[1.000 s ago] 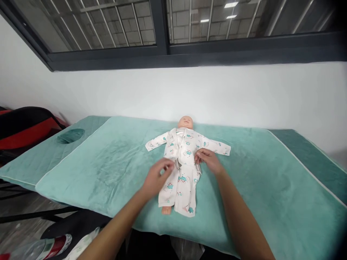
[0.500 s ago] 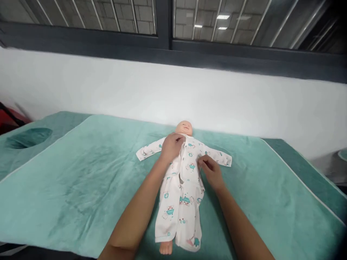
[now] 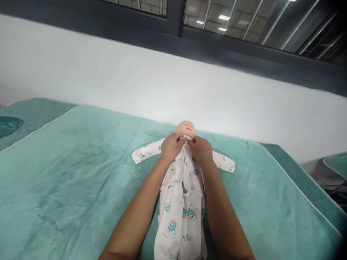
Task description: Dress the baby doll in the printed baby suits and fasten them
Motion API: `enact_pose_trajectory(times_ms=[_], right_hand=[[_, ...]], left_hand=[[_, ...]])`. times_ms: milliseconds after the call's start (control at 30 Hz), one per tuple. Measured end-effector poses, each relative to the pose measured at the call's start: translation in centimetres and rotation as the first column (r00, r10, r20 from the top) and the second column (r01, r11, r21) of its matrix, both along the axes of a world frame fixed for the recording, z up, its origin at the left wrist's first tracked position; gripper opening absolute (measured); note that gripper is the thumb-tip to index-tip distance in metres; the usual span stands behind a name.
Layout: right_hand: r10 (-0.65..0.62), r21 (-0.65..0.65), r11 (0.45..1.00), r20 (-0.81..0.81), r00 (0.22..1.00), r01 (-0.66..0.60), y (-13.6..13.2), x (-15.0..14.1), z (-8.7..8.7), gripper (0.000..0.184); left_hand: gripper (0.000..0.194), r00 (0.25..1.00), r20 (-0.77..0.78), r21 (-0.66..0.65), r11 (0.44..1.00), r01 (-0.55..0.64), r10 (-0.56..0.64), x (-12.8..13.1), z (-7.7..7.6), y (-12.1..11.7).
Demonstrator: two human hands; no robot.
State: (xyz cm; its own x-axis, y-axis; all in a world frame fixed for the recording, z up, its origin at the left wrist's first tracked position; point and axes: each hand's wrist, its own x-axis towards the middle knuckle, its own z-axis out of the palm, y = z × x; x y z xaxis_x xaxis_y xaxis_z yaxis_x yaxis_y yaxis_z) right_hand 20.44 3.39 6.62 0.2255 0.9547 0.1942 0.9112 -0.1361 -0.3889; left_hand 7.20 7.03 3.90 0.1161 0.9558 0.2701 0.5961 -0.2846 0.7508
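Observation:
A baby doll (image 3: 185,127) lies face up, its head towards the wall. It wears a white printed jacket (image 3: 176,169) with long sleeves spread to both sides, and matching trousers (image 3: 170,224). My left hand (image 3: 172,146) is closed at the jacket's neckline, thumb and fingers pinching the front edge. Just opposite, my right hand (image 3: 201,148) pinches the other front edge below the doll's chin. The fingertips of both hands nearly meet. Lower down, the jacket's two front edges hang slightly apart. Whatever fastener lies between my fingers is hidden.
The doll rests on a padded table with a green plush cover (image 3: 89,162) edged in white piping. Behind it rise a white wall (image 3: 130,79) and a dark window frame (image 3: 173,32) with bars beyond. A round hole (image 3: 11,126) opens at the cover's left end.
My right hand has moved from the doll's side up to the neckline, beside my left hand, which stays at the collar. The view has tilted and shifted a little.

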Motion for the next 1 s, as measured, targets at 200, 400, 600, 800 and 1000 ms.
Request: enact_pose_trajectory(times_ms=[200, 400, 600, 800, 1000], right_hand=[[-0.015, 0.329, 0.942, -0.169, 0.985, 0.071, 0.0, -0.2, -2.2, 0.023], [0.099, 0.325, 0.933, -0.649, 0.755, 0.157, 0.7, 0.1, -2.2, 0.028], [0.161, 0.307, 0.944, -0.751, 0.641, 0.123, 0.9, 0.5, -2.9, 0.029], [0.216, 0.381, 0.912, -0.759, 0.614, 0.151, -0.5, 0.4, -3.8, 0.028], [0.289, 0.417, 0.904, -0.759, 0.584, 0.094, -1.0, 0.3, -3.8, 0.026]], left_hand=[[0.023, 0.999, -0.048, 0.027, 1.000, 0.014, -0.012, 0.0, -0.1, -0.2], [0.028, 0.999, 0.003, 0.021, 0.999, 0.039, -0.039, -0.6, -0.1, 0.1], [0.017, 0.975, 0.222, 0.026, 0.999, 0.018, -0.024, -0.5, 0.0, 0.6], [0.021, 0.726, 0.685, -0.144, 0.965, 0.221, -0.063, 0.2, 1.4, -0.8], [0.021, 0.730, 0.670, -0.142, 0.941, 0.306, -0.137, 0.2, 1.1, -0.9]])
